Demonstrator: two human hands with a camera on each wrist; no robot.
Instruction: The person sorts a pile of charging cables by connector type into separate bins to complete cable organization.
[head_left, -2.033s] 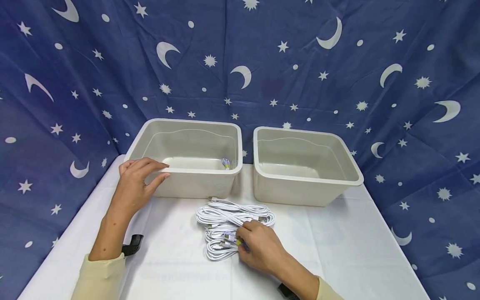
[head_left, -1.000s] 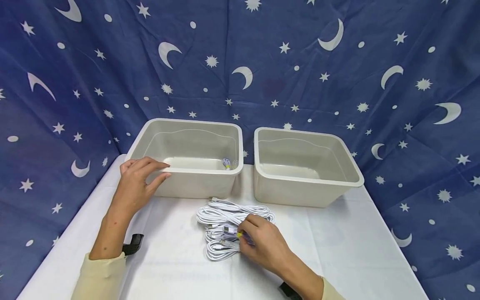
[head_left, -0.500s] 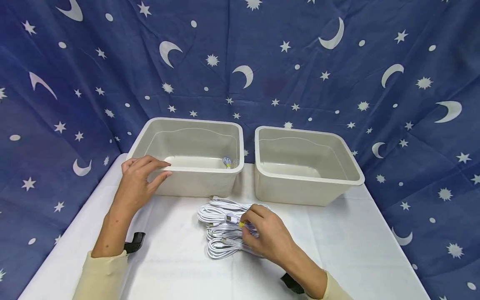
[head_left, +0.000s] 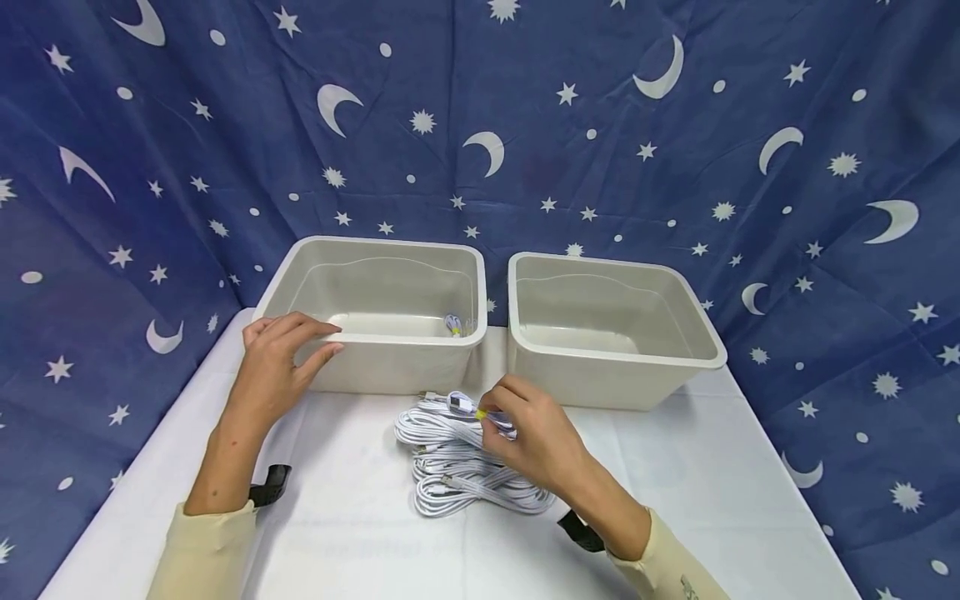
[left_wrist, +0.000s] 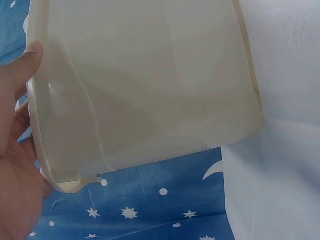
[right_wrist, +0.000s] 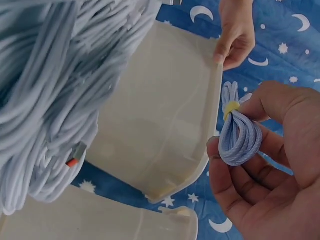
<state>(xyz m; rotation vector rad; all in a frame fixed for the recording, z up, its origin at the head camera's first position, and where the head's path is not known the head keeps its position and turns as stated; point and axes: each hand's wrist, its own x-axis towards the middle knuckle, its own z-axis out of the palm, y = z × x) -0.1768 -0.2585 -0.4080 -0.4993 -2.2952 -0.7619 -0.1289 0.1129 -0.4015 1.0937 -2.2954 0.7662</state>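
My right hand (head_left: 534, 429) pinches a small coiled lilac cable (right_wrist: 241, 142) near its yellow tie (right_wrist: 231, 108). A USB plug end (head_left: 460, 403) sticks out to the left of the fingers. Just below lie coiled white cables (head_left: 483, 492) in a heap on the table. My left hand (head_left: 273, 367) holds the front rim of the left beige bin (head_left: 382, 367), thumb outside and fingers over the edge. Inside that bin, at its right end, sits another small lilac cable (head_left: 453, 323) with a yellow tie.
A second beige bin (head_left: 600, 379) stands to the right, a narrow gap between the two. White cloth (head_left: 337, 517) covers the table. Behind and at the sides hangs a blue curtain (head_left: 420, 75) with moons and stars.
My right hand has lifted the lilac cable from the front of the white heap and moved it towards the bins. The left hand stays on the rim.
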